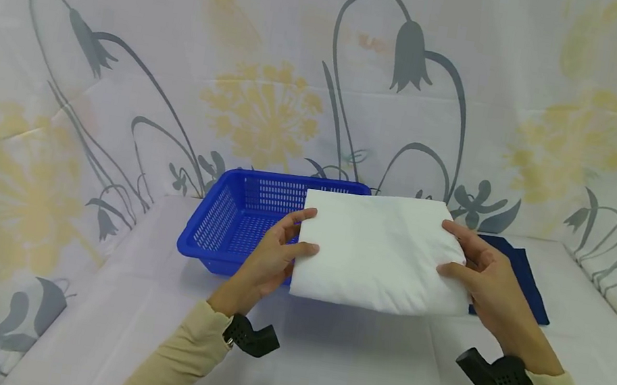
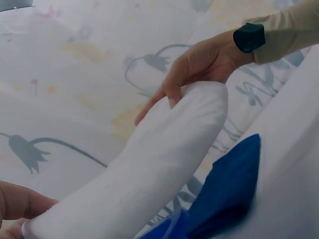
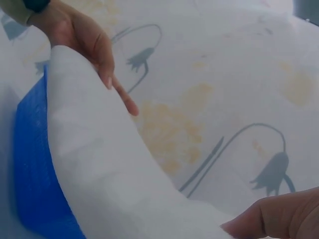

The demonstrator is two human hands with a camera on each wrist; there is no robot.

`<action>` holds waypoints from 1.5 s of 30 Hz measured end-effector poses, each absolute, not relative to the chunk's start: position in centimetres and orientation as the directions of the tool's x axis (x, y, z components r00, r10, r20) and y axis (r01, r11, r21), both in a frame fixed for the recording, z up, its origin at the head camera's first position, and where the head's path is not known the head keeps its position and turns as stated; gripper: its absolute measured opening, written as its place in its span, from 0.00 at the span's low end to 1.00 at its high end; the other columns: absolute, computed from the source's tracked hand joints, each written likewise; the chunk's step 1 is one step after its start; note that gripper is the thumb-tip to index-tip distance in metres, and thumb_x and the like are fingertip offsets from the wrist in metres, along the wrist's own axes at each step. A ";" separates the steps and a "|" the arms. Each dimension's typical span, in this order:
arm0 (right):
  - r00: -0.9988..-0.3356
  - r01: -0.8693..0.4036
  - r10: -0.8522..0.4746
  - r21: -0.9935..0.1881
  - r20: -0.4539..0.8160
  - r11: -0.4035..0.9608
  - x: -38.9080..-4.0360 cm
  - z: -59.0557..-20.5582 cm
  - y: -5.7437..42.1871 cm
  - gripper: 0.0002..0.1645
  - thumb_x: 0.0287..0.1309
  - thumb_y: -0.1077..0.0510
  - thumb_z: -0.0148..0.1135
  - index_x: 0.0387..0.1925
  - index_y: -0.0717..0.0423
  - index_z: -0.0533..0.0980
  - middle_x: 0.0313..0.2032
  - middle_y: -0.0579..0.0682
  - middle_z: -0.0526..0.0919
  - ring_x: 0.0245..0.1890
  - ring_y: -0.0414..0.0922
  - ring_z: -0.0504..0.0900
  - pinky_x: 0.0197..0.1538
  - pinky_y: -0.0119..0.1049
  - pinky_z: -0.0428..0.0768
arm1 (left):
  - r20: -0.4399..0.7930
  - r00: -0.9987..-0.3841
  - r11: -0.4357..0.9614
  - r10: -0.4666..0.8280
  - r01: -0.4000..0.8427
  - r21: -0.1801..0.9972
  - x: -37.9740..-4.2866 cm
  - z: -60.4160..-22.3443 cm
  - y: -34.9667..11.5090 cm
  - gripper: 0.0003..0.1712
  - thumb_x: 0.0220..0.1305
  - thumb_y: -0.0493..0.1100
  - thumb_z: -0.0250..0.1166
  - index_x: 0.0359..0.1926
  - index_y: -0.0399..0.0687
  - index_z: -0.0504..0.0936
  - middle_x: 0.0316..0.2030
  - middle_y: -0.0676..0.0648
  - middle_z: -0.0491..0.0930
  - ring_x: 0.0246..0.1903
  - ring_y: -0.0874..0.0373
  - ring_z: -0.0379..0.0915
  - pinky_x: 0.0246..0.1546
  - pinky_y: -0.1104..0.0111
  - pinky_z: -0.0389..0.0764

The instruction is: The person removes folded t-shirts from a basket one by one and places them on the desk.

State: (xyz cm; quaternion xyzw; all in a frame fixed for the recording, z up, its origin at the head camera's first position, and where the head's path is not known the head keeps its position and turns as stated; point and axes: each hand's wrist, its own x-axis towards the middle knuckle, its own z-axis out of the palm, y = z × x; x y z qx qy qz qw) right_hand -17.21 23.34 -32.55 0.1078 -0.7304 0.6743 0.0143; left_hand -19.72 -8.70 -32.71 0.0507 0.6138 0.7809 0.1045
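A folded white cloth (image 1: 377, 253) is held up between both hands in the head view, above the table and partly in front of the basket. My left hand (image 1: 274, 254) grips its left edge, thumb on the near face. At the opposite edge my right hand (image 1: 484, 278) pinches the cloth the same way. The left wrist view shows the white cloth (image 2: 144, 169) sagging in a thick bundle between the hands. From the right wrist view, the cloth (image 3: 99, 139) hangs beside the blue basket (image 3: 37, 164). Fingers behind the cloth are partly hidden.
A blue plastic basket (image 1: 207, 230) with slotted walls stands behind the cloth to the left. Dark blue fabric (image 1: 530, 285) lies on the white-covered table (image 1: 340, 383) at the right, partly behind my right hand. A flower-printed curtain (image 1: 285, 29) rises at the back.
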 end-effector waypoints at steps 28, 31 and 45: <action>-0.983 -0.160 -0.095 -0.985 0.154 0.057 -12.9 -35.9 29.9 0.41 0.59 0.73 0.61 0.71 0.49 0.64 0.61 0.40 0.66 0.50 0.31 0.74 0.42 0.27 0.78 | -0.004 -0.919 -0.225 0.395 -0.101 0.969 -16.6 -35.3 -3.0 0.39 0.58 0.22 0.61 0.69 0.50 0.65 0.56 0.40 0.65 0.50 0.46 0.71 0.46 0.60 0.78; -0.987 -0.146 -0.076 -0.986 0.140 0.076 -12.7 -36.2 30.6 0.40 0.59 0.72 0.61 0.71 0.48 0.64 0.61 0.38 0.66 0.50 0.29 0.74 0.42 0.26 0.78 | -0.017 -0.918 -0.225 0.396 -0.116 0.967 -16.4 -35.5 -2.3 0.39 0.59 0.23 0.61 0.69 0.51 0.65 0.57 0.41 0.65 0.51 0.47 0.70 0.48 0.59 0.77; -0.991 -0.120 -0.063 -0.992 0.118 0.044 -12.0 -36.8 32.9 0.40 0.59 0.75 0.58 0.70 0.46 0.66 0.60 0.34 0.67 0.48 0.30 0.74 0.40 0.28 0.78 | -0.056 -0.920 -0.224 0.389 -0.153 0.963 -16.1 -36.5 0.3 0.39 0.57 0.22 0.61 0.67 0.53 0.68 0.56 0.43 0.64 0.48 0.48 0.72 0.48 0.58 0.76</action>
